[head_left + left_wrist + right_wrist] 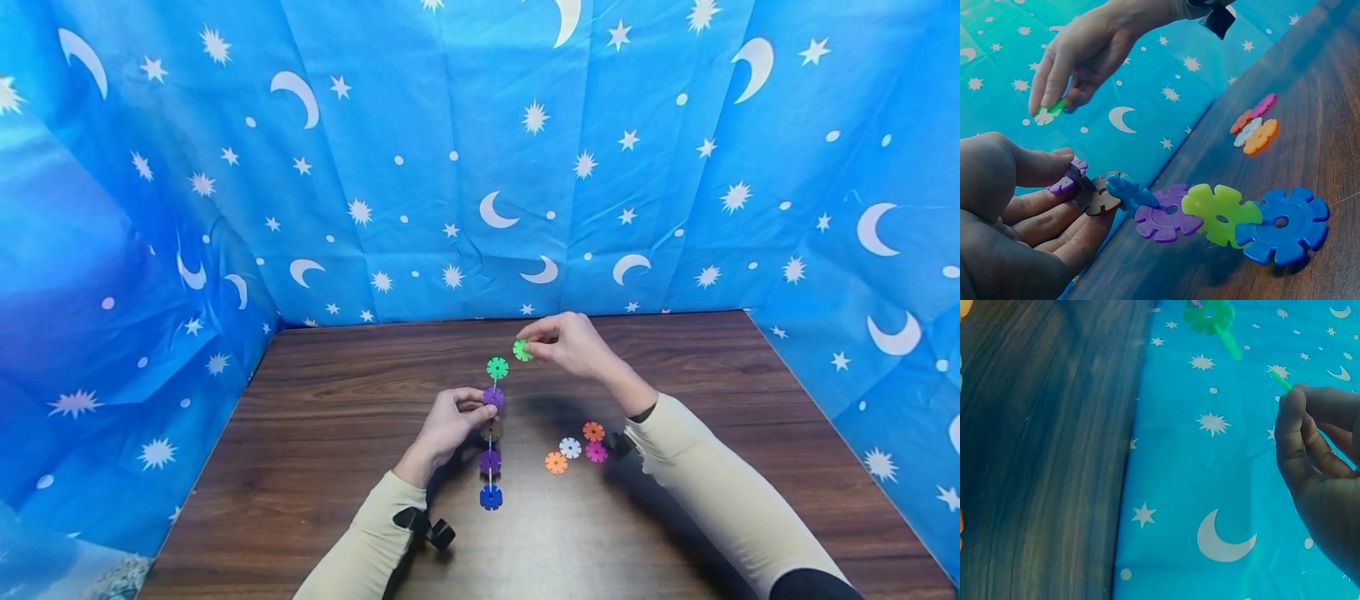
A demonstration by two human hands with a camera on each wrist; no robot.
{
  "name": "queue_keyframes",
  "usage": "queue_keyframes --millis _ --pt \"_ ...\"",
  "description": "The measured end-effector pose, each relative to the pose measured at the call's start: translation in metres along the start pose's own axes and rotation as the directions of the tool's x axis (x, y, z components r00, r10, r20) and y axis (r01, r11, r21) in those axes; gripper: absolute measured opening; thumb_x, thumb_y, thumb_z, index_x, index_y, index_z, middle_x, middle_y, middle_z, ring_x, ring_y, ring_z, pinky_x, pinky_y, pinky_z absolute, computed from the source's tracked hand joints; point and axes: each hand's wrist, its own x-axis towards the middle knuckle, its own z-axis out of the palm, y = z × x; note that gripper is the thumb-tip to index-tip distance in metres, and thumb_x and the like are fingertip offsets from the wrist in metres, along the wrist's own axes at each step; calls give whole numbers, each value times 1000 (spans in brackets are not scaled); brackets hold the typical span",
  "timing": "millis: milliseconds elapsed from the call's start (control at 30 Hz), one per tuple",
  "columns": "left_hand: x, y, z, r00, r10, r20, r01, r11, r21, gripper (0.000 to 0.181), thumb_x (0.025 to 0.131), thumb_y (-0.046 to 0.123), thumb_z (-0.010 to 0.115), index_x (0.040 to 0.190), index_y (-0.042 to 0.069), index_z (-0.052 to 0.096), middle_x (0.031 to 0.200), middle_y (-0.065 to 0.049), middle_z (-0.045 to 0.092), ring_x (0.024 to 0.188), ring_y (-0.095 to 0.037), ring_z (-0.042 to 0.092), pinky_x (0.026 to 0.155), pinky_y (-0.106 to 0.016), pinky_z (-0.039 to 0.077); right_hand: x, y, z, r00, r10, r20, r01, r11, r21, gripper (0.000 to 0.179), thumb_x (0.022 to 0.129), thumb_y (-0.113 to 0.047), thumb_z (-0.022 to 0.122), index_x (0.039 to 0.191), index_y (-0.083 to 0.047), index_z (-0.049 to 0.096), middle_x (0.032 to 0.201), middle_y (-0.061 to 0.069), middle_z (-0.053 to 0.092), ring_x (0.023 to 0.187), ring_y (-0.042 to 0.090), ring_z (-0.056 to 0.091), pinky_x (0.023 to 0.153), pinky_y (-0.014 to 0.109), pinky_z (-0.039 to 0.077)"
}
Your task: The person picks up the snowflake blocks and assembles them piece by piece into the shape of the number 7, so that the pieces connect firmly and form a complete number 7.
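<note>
A chain of notched plastic discs runs up the middle of the table in the head view, from a dark blue disc (491,497) at the near end to a green disc (497,367) at the far end. Between them, the left wrist view shows purple, yellow-green (1222,215), light blue and brown (1099,199) discs slotted together. My left hand (452,421) grips the chain near its upper purple disc (493,397), thumb on top. To the right of the chain's far end, my right hand (573,343) pinches a loose bright green disc (521,350), apart from the chain.
Right of the chain, several loose discs lie grouped on the wooden table (337,375): a white disc (570,448), a magenta one (596,452) and orange ones (556,463). A blue cloth (420,233) with moons and stars hangs behind and on both sides.
</note>
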Motion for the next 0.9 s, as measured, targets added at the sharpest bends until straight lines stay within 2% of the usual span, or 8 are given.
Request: queue_keyframes --millis 133,300,567,733,900 --pt "1 -1 0 1000 4 3 -4 1000 -2 21 88 0 69 104 -11 64 92 -18 73 78 -11 68 70 -24 55 7 -5 5 1000 23 -20 -22 998 50 12 87 -16 74 98 -14 75 77 -2 71 67 20 69 54 29 51" --pt "0 -1 0 1000 4 9 -4 1000 -3 21 89 1 68 106 -11 64 94 -19 72 79 -12 69 71 -25 55 16 -10 12 997 47 -53 -42 995 93 9 84 -14 75 93 -13 74 76 -1 71 63 16 68 54 29 52" --pt "1 0 0 1000 10 11 -10 1000 23 21 87 3 71 104 -9 65 90 -14 73 78 -10 67 71 -24 54 25 -14 20 991 109 -76 -103 992 78 6 82 -14 76 87 -13 74 75 -1 71 60 10 67 54 27 52" --pt "1 -1 0 1000 9 9 -9 999 37 19 87 4 71 102 -7 67 85 -8 73 77 -10 67 69 -24 54 27 -13 24 990 129 -60 -125 990 69 5 81 -13 76 86 -13 73 74 0 72 60 10 67 57 26 51" --pt "0 0 0 1000 19 15 -19 1000 25 19 87 4 72 101 -7 67 85 -7 73 77 -10 67 69 -24 54 29 -12 27 988 146 -44 -143 987 68 5 81 -13 74 86 -11 73 74 1 72 59 10 67 59 26 50"
